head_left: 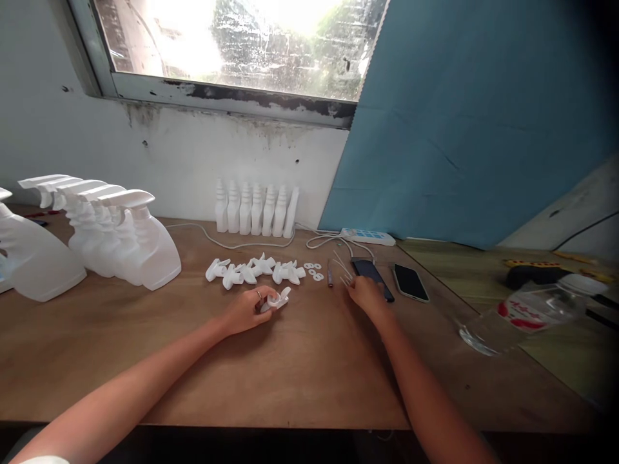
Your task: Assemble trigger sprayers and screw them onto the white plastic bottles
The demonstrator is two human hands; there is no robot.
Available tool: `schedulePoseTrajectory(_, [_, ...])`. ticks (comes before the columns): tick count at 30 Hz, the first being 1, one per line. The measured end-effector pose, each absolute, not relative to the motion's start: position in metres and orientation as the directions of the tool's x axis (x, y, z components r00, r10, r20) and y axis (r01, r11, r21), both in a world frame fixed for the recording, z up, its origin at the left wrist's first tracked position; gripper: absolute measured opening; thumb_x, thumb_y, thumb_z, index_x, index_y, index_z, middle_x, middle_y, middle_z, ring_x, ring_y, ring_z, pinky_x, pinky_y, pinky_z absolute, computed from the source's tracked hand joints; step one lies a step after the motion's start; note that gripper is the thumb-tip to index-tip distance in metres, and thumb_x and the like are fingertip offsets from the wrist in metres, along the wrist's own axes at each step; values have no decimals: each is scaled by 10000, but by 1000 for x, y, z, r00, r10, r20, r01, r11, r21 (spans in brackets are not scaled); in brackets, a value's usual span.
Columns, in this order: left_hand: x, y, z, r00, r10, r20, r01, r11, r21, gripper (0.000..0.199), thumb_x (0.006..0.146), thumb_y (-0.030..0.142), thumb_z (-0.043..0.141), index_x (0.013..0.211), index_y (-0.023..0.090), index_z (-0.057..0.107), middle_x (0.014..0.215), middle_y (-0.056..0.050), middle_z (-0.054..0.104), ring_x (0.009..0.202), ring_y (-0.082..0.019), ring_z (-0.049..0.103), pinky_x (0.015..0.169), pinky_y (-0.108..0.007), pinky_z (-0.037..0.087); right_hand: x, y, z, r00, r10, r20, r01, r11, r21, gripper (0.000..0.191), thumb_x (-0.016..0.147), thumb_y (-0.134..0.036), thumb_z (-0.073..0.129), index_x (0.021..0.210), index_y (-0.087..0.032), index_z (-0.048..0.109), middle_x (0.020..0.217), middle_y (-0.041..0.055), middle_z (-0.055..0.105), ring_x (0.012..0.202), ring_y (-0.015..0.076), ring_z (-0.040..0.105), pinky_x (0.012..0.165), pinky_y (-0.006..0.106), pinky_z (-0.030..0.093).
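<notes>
My left hand (pixel 251 309) is closed around a white spray trigger head (pixel 279 299), low over the brown table. Its nozzle end points up and to the right from my fingers. Several similar white trigger heads (pixel 248 273) lie in a loose row just beyond. My right hand (pixel 366 295) is beside a dark phone (pixel 374 274), with its fingertips pinched at the near ends of some thin white tubes (pixel 342 267). Small white rings (pixel 316 273) lie between the hands, along with a slim dark-handled tool (pixel 329 276).
White spray bottles (pixel 155 251) stand at the left. Several slim white bottles (pixel 256 212) line the wall. A white power strip (pixel 370 236) with cables lies at the back. To the right are a second phone (pixel 410 282) and a clear plastic bottle (pixel 522 316) on its side.
</notes>
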State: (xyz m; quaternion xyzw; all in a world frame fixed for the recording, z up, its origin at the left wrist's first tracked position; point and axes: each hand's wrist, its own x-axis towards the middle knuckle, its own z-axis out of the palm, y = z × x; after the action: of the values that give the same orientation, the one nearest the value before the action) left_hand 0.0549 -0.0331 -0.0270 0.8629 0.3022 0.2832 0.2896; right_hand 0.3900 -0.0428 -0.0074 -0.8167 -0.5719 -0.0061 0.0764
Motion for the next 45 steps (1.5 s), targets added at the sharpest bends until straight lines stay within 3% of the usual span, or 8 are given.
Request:
schedulePoseTrajectory(6, [53, -33, -27, 645, 703, 299, 354, -622, 698, 386, 795, 250, 545, 1179, 224, 516, 929, -3, 618, 660, -108, 477, 647, -234, 393, 380, -41, -1, 325, 930, 171, 926, -275, -259, 180, 789, -203, 527, 831, -153, 694, 794, 122, 714, 750, 246, 682, 648, 297, 437])
schedulePoseTrajectory(8, [54, -31, -30, 640, 711, 293, 318, -592, 740, 473, 789, 267, 565, 1248, 215, 464, 945, -8, 613, 615, -93, 441, 607, -225, 378, 377, -43, 6, 310, 921, 235, 867, -173, -467, 234, 820, -232, 491, 972, -172, 659, 762, 66, 702, 580, 174, 648, 557, 261, 428])
schedulePoseTrajectory(11, [55, -28, -33, 636, 720, 279, 274, -549, 790, 487, 771, 267, 588, 1237, 188, 470, 895, -4, 591, 577, -80, 387, 551, -213, 337, 371, -46, 17, 281, 903, 324, 447, 176, -877, 257, 807, -318, 535, 1013, -204, 636, 811, 38, 687, 499, 137, 595, 465, 248, 406])
schedulePoseTrajectory(14, [56, -27, -33, 633, 722, 279, 260, -538, 802, 417, 771, 278, 595, 1170, 180, 522, 852, 2, 565, 600, -85, 390, 554, -210, 332, 361, -47, 23, 262, 910, 322, -56, 347, -936, 294, 720, -322, 664, 1005, -255, 651, 994, 32, 677, 714, 156, 652, 554, 252, 473])
schedulePoseTrajectory(16, [56, -29, -31, 637, 715, 287, 249, -544, 802, 355, 779, 273, 586, 1120, 181, 551, 848, 4, 558, 610, -85, 389, 562, -209, 335, 350, -46, 19, 246, 930, 275, -180, 322, -929, 317, 680, -304, 731, 985, -262, 657, 970, 18, 675, 759, 148, 646, 581, 239, 482])
schedulePoseTrajectory(21, [56, -31, -26, 640, 710, 293, 243, -549, 800, 312, 781, 273, 587, 1076, 170, 581, 812, 10, 560, 607, -86, 388, 554, -206, 329, 299, -51, -1, 85, 968, 236, -112, 245, -963, 247, 777, -434, 676, 860, -201, 667, 678, 0, 589, 551, 121, 542, 421, 213, 384])
schedulePoseTrajectory(35, [56, -29, -28, 655, 687, 316, 195, -558, 807, 375, 779, 259, 601, 1141, 159, 594, 958, -29, 636, 648, -92, 446, 580, -208, 358, 248, -66, -16, -101, 864, 494, 165, 504, -848, 264, 929, -439, 468, 882, -218, 605, 775, 30, 667, 641, 168, 593, 630, 306, 491])
schedulePoseTrajectory(45, [56, -30, -27, 652, 687, 320, 196, -561, 804, 375, 798, 307, 591, 1145, 162, 604, 985, -41, 640, 660, -102, 457, 603, -215, 378, 245, -71, -11, -180, 854, 488, 333, 520, -787, 205, 919, -383, 486, 894, -245, 635, 813, 24, 645, 708, 181, 585, 698, 296, 451])
